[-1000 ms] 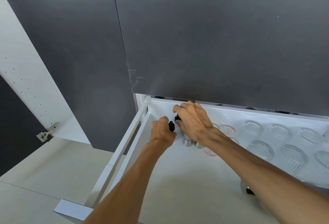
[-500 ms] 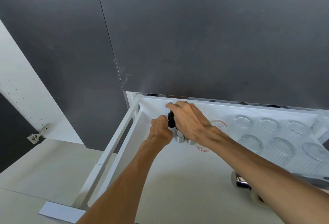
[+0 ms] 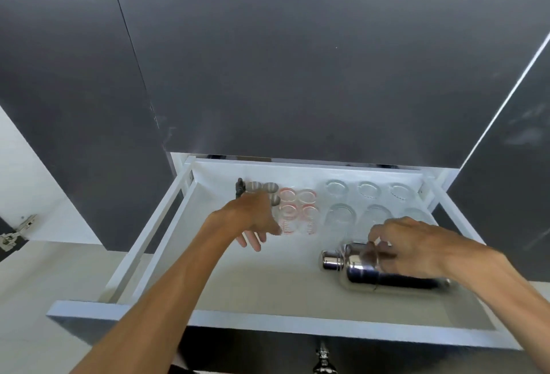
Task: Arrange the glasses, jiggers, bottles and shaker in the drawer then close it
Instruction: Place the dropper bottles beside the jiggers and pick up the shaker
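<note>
Right hand [image 3: 416, 247] grasps the lying shaker [image 3: 369, 269]; left hand [image 3: 253, 219], released, hovers well apart.

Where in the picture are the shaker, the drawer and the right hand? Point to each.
shaker [image 3: 354, 268]: head view, on its shiny shoulder.
drawer [image 3: 268, 324]: head view, on its front rim.
right hand [image 3: 416, 248]: head view, on the back of the hand.

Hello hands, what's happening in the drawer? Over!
Left hand open, empty, beside the red-marked glasses. Right hand fingers on the shaker, lying sideways. Drawer open, nothing blocking.
</note>
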